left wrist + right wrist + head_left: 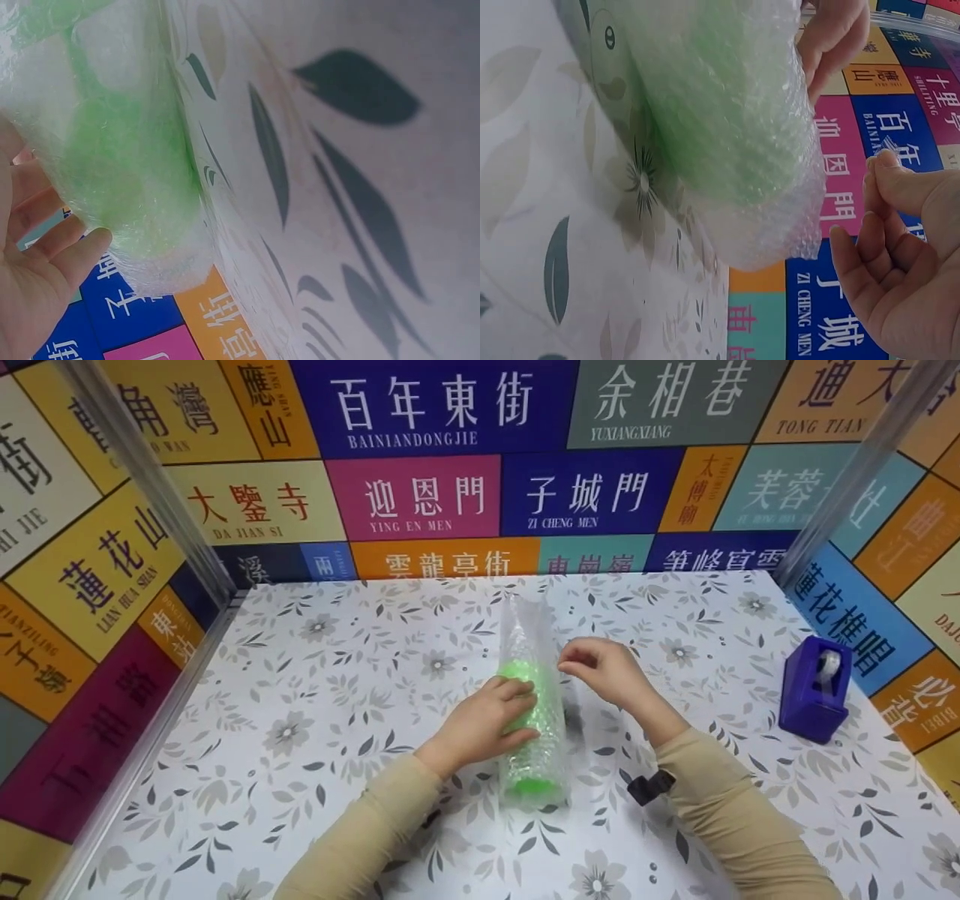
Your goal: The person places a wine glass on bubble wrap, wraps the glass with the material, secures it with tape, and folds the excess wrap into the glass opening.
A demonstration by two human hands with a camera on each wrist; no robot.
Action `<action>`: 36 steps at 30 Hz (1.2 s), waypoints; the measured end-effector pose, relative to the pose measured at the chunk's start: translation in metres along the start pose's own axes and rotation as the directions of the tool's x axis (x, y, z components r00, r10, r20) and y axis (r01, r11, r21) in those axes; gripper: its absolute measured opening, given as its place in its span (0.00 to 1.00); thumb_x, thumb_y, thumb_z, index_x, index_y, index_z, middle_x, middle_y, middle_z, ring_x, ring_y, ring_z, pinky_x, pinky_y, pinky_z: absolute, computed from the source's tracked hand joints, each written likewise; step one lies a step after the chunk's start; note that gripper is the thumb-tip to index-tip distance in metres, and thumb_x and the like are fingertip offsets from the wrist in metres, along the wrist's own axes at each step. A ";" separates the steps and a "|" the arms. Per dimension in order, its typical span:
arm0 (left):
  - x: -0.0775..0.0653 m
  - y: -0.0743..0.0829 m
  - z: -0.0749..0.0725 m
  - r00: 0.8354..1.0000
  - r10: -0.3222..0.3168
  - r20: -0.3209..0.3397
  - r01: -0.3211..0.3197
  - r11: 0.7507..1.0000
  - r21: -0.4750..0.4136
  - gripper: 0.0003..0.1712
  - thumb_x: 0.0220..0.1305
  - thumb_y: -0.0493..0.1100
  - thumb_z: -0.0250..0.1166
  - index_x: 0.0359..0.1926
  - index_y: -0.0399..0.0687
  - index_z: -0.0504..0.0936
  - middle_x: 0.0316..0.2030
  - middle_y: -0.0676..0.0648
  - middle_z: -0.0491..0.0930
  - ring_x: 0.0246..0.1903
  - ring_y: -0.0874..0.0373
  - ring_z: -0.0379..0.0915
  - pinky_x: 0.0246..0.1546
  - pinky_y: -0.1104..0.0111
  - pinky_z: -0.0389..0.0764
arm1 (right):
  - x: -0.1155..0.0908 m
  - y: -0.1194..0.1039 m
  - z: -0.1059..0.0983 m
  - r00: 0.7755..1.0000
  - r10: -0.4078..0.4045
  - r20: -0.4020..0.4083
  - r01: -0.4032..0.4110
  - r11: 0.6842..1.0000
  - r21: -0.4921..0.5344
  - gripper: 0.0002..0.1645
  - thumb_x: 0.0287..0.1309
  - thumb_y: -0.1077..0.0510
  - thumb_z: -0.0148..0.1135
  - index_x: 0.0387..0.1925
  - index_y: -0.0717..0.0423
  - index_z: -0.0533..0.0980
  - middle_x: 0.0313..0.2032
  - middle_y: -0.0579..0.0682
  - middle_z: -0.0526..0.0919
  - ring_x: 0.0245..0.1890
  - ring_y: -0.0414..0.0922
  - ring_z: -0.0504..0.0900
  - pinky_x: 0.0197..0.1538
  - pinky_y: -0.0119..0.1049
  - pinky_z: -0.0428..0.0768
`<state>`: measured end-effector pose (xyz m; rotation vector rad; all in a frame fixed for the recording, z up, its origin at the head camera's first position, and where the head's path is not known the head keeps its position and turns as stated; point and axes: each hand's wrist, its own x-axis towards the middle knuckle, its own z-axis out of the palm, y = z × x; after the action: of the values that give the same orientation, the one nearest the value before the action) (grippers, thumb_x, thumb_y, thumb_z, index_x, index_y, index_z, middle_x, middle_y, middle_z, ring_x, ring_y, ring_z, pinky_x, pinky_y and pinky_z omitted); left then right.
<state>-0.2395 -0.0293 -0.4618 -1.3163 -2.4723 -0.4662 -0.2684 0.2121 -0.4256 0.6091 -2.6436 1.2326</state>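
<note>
A green object wrapped in bubble wrap (547, 712) lies lengthwise on the table, a rounded roll with a loose, flattened far end of plastic. My left hand (487, 720) holds it from the left, fingers curved over its upper side and thumb along it. In the left wrist view, the bubble wrap (135, 172) meets the fingertips of this hand. To the right of the roll, apart from it, my right hand (604, 671) is raised with thumb and forefinger together. The right wrist view shows them pinching a small piece of clear tape (889, 144).
A blue tape dispenser (814, 690) with a roll of clear tape stands at the table's right side. The table (337, 810) has a floral cover. Panels with coloured street-name signs (420, 499) close off the back and both sides. A black strap piece (651, 787) shows at the right forearm.
</note>
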 end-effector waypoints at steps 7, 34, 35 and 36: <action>0.001 -0.002 0.001 1.000 0.025 -0.009 -0.025 1.000 -0.002 0.28 0.65 0.55 0.66 0.56 0.39 0.81 0.58 0.43 0.75 0.57 0.50 0.69 0.61 0.66 0.73 | 0.011 -0.005 0.011 0.997 -0.043 0.070 0.044 0.999 0.001 0.03 0.60 0.60 0.69 0.31 0.53 0.83 0.31 0.45 0.83 0.32 0.43 0.79 0.38 0.38 0.80; 0.001 -0.001 0.001 0.997 0.061 -0.040 -0.061 0.998 0.016 0.26 0.65 0.55 0.66 0.53 0.39 0.83 0.53 0.45 0.77 0.51 0.51 0.69 0.53 0.68 0.77 | 0.029 -0.012 0.026 0.954 -0.200 0.224 0.251 0.939 -0.233 0.06 0.57 0.59 0.71 0.28 0.51 0.81 0.26 0.45 0.80 0.30 0.46 0.76 0.37 0.45 0.75; 0.001 -0.001 0.001 0.997 0.062 -0.042 -0.061 0.998 0.014 0.26 0.65 0.55 0.66 0.53 0.39 0.83 0.53 0.45 0.77 0.51 0.51 0.69 0.53 0.68 0.77 | 0.029 -0.012 0.026 0.953 -0.207 0.223 0.260 0.935 -0.243 0.05 0.57 0.59 0.71 0.28 0.51 0.81 0.26 0.45 0.80 0.30 0.46 0.76 0.37 0.45 0.75; 0.001 -0.001 0.001 0.997 0.060 -0.040 -0.059 0.998 0.012 0.26 0.66 0.55 0.66 0.53 0.39 0.83 0.53 0.45 0.77 0.51 0.51 0.69 0.53 0.68 0.77 | 0.029 -0.012 0.027 0.951 -0.216 0.221 0.270 0.929 -0.254 0.05 0.56 0.59 0.71 0.28 0.51 0.81 0.26 0.45 0.81 0.30 0.47 0.77 0.38 0.45 0.76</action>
<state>-0.2406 -0.0286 -0.4625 -1.3592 -2.3929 -0.4601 -0.2887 0.1762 -0.4256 1.0101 -2.7160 0.7441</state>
